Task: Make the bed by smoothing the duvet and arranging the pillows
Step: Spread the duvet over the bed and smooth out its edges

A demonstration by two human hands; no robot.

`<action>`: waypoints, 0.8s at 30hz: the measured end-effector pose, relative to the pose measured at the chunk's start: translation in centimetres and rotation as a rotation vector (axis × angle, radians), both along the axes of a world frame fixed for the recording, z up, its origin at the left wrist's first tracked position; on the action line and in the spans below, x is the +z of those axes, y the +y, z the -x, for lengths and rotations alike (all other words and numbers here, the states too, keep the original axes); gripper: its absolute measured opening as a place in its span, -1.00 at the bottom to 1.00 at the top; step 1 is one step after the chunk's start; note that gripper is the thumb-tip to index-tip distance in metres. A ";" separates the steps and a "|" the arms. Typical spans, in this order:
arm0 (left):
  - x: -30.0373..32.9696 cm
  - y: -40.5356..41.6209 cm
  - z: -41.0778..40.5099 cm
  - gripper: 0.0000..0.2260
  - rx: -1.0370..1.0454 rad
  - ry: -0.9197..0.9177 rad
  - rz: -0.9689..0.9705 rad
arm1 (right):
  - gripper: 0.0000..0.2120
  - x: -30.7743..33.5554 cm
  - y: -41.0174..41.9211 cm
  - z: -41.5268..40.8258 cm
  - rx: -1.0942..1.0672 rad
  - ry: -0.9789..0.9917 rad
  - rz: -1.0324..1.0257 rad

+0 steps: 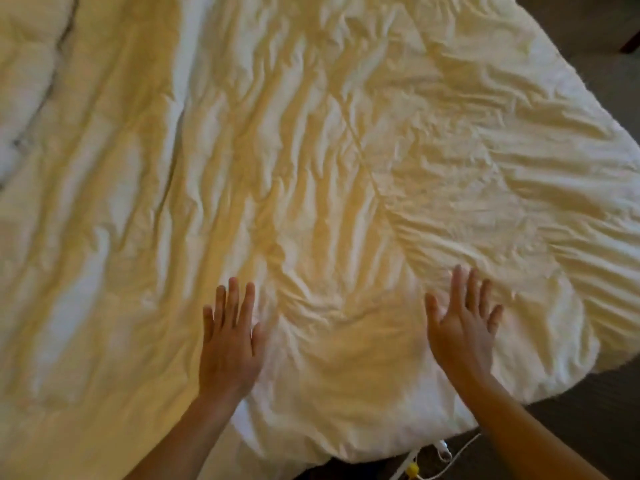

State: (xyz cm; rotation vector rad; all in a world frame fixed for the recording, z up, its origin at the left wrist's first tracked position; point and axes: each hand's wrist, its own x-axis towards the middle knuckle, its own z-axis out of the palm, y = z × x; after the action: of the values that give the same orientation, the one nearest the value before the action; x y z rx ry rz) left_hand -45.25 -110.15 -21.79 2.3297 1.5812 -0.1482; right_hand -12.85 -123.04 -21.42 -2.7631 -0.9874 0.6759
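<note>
**Both hands flat on the creased duvet**

Where the frame begins at far left, a bunched white fold [24, 98] of bedding lies along the edge; whether it is a pillow cannot be told. Beside it the duvet [311, 150] spreads across the whole bed, cream-white and heavily wrinkled, its creases running lengthwise. At lower centre the left hand [230, 344] lies palm down on the duvet, fingers straight and slightly spread, gripping nothing. Further right the right hand [460, 334] is likewise released, fingers straight and fanned, over the duvet near its corner; it is blurred, so contact is uncertain. Below it, past the duvet's edge, a white cable [446, 459] lies on the dark floor [588, 403].
</note>
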 end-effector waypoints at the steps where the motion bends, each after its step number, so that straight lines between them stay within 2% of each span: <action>1: 0.4 1.5 -0.7 -0.43 0.026 -0.034 -0.009 | -0.28 0.6 2.5 1.6 0.062 0.006 -0.046; 4: 1.1 6.4 -3.1 -0.42 0.063 -0.116 -0.039 | -0.31 1.8 10.5 7.2 0.245 0.025 -0.186; 7: -0.8 11.3 -4.8 -0.41 0.003 -0.125 -0.029 | -0.36 0.2 17.1 11.3 0.390 0.023 -0.222; 9: -3.3 14.1 -4.7 -0.43 -0.085 -0.096 -0.031 | -0.36 -2.5 19.7 12.5 0.516 0.015 -0.198; 12: -6.2 17.9 -1.2 -0.43 -0.310 -0.015 -0.111 | -0.32 -6.0 20.6 11.2 0.709 -0.106 -0.134; 13: -6.7 19.2 0.5 -0.42 -0.370 0.009 -0.141 | -0.31 -6.6 20.8 10.2 0.692 -0.151 -0.107; 15: -7.1 21.8 3.7 -0.41 -0.344 0.055 -0.187 | -0.28 -6.9 21.4 7.9 0.480 -0.222 -0.047; 17: -6.7 24.5 5.1 -0.39 -0.114 0.101 -0.231 | -0.27 -6.3 23.3 6.3 0.171 -0.237 -0.001; 19: -5.8 27.1 4.1 -0.38 0.132 0.074 -0.235 | -0.26 -5.4 26.8 6.3 -0.023 -0.187 -0.026; 21: -4.6 29.4 1.6 -0.36 0.179 -0.057 -0.210 | -0.29 -4.4 31.3 7.8 0.043 -0.173 -0.117; 24: -4.5 31.5 -1.9 -0.41 -0.169 -0.176 -0.157 | -0.37 -3.6 37.6 11.8 0.418 -0.112 -0.238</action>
State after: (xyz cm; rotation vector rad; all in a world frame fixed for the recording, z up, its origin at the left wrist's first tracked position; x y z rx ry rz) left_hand -43.37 -78.63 -26.33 2.5168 1.3559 0.1435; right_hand -24.68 -85.44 -25.00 -2.4296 -1.5800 0.4163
